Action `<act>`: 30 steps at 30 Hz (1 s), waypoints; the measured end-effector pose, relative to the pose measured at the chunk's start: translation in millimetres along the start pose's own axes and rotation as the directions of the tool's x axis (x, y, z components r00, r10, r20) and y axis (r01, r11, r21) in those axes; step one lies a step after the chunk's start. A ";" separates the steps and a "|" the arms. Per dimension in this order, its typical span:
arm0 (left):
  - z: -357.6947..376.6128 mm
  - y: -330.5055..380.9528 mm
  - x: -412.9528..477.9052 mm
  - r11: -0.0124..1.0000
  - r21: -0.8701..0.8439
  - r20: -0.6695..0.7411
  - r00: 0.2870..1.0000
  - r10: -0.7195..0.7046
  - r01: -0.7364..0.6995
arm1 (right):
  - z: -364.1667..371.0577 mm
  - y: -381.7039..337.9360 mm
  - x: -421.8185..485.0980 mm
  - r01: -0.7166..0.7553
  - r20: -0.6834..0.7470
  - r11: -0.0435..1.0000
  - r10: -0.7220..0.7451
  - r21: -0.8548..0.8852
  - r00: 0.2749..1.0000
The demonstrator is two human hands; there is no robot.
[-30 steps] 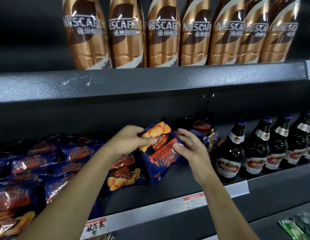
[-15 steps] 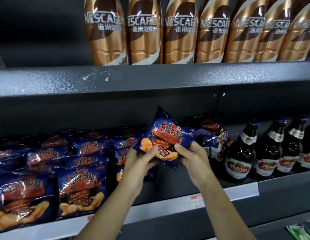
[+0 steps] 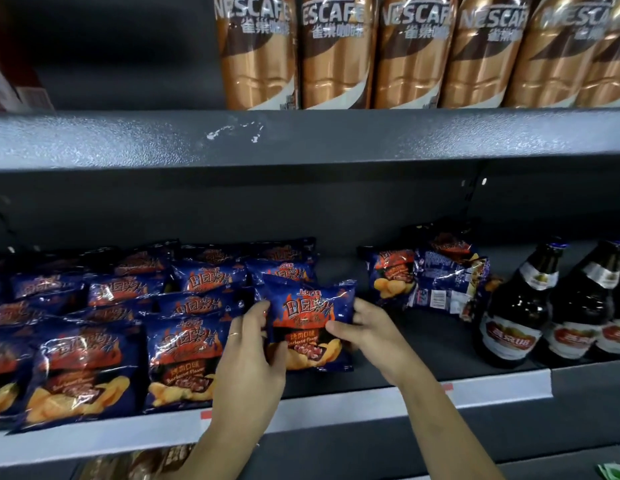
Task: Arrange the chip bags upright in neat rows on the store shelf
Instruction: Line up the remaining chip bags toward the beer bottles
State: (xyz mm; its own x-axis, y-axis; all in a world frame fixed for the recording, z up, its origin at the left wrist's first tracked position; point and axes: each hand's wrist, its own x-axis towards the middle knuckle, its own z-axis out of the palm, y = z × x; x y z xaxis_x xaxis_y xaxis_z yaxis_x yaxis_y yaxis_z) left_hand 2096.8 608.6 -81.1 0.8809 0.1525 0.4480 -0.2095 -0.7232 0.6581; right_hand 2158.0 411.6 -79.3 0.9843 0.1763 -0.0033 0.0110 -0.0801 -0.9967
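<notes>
A dark blue chip bag with red flames and yellow chips stands upright on the grey shelf, label facing me. My left hand grips its left edge and my right hand grips its right edge. To its left, several matching bags stand in rows, front to back. To its right, a loose pile of the same bags lies tumbled, one showing its barcode.
Dark beer bottles stand at the right of the same shelf. Gold coffee bottles line the shelf above. A white price strip runs along the shelf's front edge. Bare shelf lies between the held bag and the pile.
The bag went from tilted and raised in both hands to upright and set down on the shelf beside the rows. The view has shifted left.
</notes>
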 end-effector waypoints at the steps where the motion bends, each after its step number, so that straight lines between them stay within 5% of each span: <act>1: 0.2 -5.0 -2.1 0.998 0.055 0.018 1.000 0.006 -0.007 | 3.8 4.3 1.6 -0.012 0.007 1.000 0.012 -0.021 1.000; 8: 1.0 -17.5 -5.9 0.966 0.258 0.058 0.997 -0.047 0.031 | 25.4 27.1 8.9 -0.034 -0.044 0.976 0.025 -0.216 0.999; 15: -3.9 -13.0 -4.5 0.961 0.275 0.084 0.996 -0.027 0.003 | 25.5 25.2 8.2 -0.057 -0.063 0.969 0.043 -0.242 0.997; 18: -10.7 -0.8 0.3 0.977 0.193 0.041 0.996 0.080 -0.086 | 15.2 16.2 2.6 -0.061 -0.094 0.990 0.049 -0.129 0.994; 23: -17.6 43.7 22.6 0.977 -0.145 -0.007 0.987 0.160 -0.159 | -24.2 -10.5 4.2 0.151 -0.495 0.971 -0.042 0.183 0.868; 26: -1.8 70.4 39.0 0.930 -0.358 0.088 0.988 0.125 -0.086 | -46.4 -26.2 0.6 0.242 -0.571 0.941 -0.066 0.238 0.818; 30: 44.6 96.4 64.7 0.917 -0.385 0.189 0.964 0.188 -0.104 | -71.1 -38.0 -9.5 0.300 -0.619 0.892 -0.029 0.338 0.785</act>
State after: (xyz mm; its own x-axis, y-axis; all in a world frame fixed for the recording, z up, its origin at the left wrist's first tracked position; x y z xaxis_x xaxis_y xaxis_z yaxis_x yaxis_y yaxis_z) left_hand 2152.5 518.7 -15.7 0.8898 -0.1167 0.4413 -0.4469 -0.4195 0.7901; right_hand 2160.7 343.2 -35.6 0.8813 -0.4662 0.0767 0.2454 0.3130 -0.9175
